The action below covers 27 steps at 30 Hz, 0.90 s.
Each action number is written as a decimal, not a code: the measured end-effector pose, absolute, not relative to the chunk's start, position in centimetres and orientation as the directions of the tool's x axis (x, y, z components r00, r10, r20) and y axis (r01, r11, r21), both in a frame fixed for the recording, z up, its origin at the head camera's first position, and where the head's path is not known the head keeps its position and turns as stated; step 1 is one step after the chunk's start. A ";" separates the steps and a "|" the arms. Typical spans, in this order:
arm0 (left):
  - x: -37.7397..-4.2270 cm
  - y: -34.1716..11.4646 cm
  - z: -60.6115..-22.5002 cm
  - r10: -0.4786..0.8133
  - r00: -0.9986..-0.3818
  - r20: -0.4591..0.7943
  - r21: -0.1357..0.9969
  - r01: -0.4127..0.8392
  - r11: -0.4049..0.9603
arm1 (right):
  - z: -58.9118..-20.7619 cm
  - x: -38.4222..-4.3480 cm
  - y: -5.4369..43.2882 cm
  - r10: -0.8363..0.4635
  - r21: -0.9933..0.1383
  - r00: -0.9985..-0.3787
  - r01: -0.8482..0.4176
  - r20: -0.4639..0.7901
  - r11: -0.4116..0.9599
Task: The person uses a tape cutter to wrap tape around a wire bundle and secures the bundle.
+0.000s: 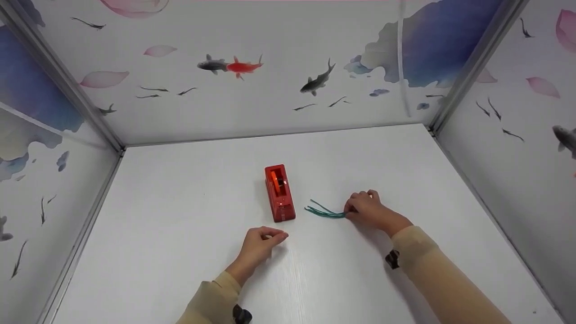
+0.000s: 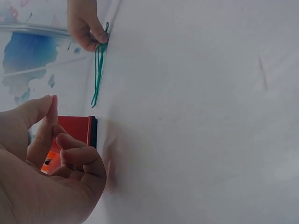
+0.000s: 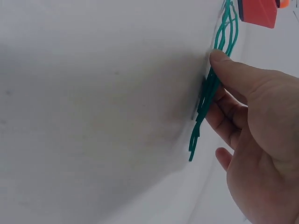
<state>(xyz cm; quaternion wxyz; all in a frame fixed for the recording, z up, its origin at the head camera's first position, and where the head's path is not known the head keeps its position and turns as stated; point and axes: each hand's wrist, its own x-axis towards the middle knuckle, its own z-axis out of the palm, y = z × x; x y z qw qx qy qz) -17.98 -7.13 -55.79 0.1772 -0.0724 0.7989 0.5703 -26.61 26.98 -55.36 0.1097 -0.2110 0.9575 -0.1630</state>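
Note:
A bundle of thin green strings [image 1: 327, 213] lies low over the white table, right of a red tape dispenser [image 1: 280, 193]. My right hand [image 1: 366, 209] pinches the bundle between thumb and fingers; in the right wrist view the strings [image 3: 214, 81] stick out on both sides of the grip. Just in front of the dispenser is my left hand [image 1: 258, 247], thumb and index fingertips pressed together, other fingers curled. In the left wrist view no object shows clearly between the left fingertips [image 2: 53, 101]. An orange tape roll [image 1: 275, 182] sits inside the dispenser.
White panels [image 1: 270, 112] printed with fish and petals enclose the white table [image 1: 180, 234] at the back and both sides. Grey metal posts [image 1: 443, 108] stand at the back corners. Dark wrist devices [image 1: 393, 259] show at both cuffs.

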 end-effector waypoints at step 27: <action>-17.8 -6.7 -55.9 0.071 -0.924 -0.376 0.875 -0.329 0.355 | -54.7 -25.4 26.4 -0.507 -0.525 -0.848 -0.363 -0.157 0.770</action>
